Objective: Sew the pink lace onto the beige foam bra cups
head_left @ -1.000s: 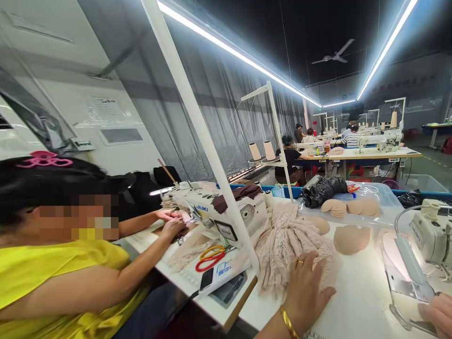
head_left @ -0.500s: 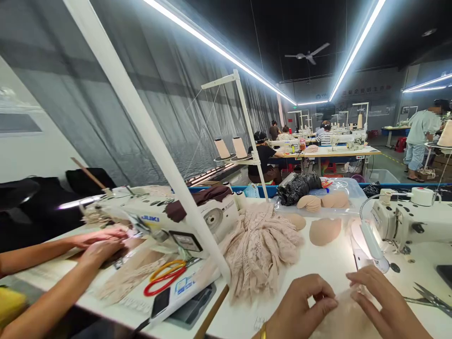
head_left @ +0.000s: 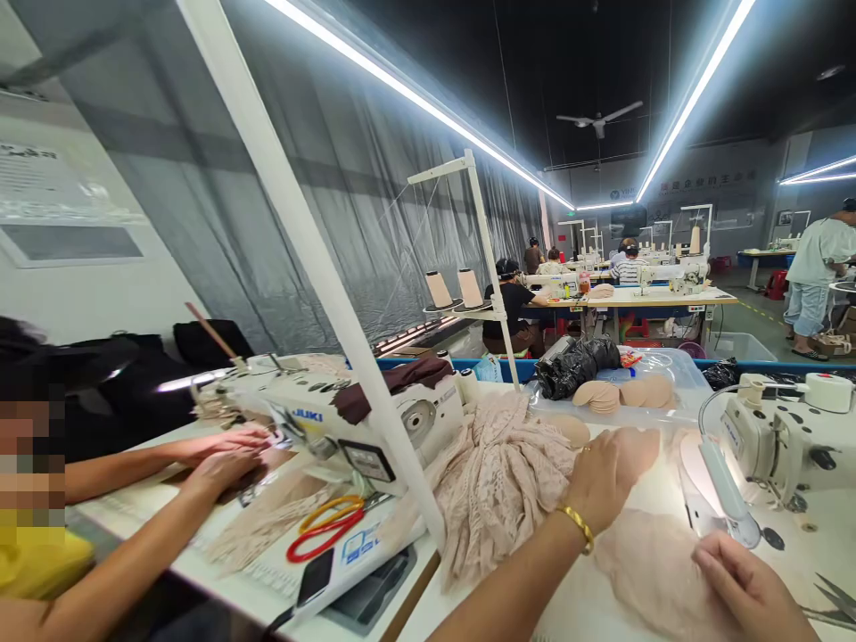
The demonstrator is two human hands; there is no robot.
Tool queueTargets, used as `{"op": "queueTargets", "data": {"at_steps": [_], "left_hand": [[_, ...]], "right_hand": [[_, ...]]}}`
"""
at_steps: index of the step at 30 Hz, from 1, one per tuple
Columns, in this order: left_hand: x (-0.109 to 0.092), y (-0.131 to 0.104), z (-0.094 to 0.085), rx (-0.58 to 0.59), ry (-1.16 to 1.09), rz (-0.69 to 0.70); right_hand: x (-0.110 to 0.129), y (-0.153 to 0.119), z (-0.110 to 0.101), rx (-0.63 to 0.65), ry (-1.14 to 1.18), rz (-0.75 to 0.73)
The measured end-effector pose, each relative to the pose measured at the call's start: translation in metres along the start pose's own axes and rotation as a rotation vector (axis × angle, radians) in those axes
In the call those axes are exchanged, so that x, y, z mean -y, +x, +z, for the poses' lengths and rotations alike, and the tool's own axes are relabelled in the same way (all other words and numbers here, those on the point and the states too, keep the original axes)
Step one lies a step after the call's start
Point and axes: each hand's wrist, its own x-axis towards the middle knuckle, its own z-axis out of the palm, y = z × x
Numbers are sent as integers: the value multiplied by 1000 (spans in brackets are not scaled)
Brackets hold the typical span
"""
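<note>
My left hand (head_left: pixel 598 477), with a gold bracelet at the wrist, reaches over the table to a beige oval pad (head_left: pixel 638 450); its fingers are curled at the pad's edge, their tips hidden. My right hand (head_left: pixel 745 584) is closed, thumb against fingers, on the edge of a sheer beige fabric piece (head_left: pixel 662 566) that lies on the table before me. A heap of beige lace (head_left: pixel 501 473) is left of my left hand. The white sewing machine (head_left: pixel 782 437), its needle area lit, stands beyond my right hand.
Scissors (head_left: pixel 835 597) lie at the right edge. A clear plastic tray (head_left: pixel 688 379) holds stacked beige pads and a black bag. At the left, a co-worker's hands (head_left: pixel 231 450) are at a JUKI machine (head_left: pixel 308 419). A white post (head_left: pixel 321 276) rises between the two tables.
My left hand has left the sheer fabric and moved forward to the beige pad. My right hand has stayed at the fabric, lower and further right. The view has shifted left.
</note>
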Motion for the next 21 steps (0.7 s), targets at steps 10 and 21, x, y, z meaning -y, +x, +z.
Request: {"op": "queueTargets", "data": {"at_steps": [10,21], "left_hand": [[5,30,1,-193,108,-39],[-35,-75,-18,-21,-482,-142]], "right_hand": [[18,2,-6,9,82,98],[42,-10,-11,-29,200,155]]}}
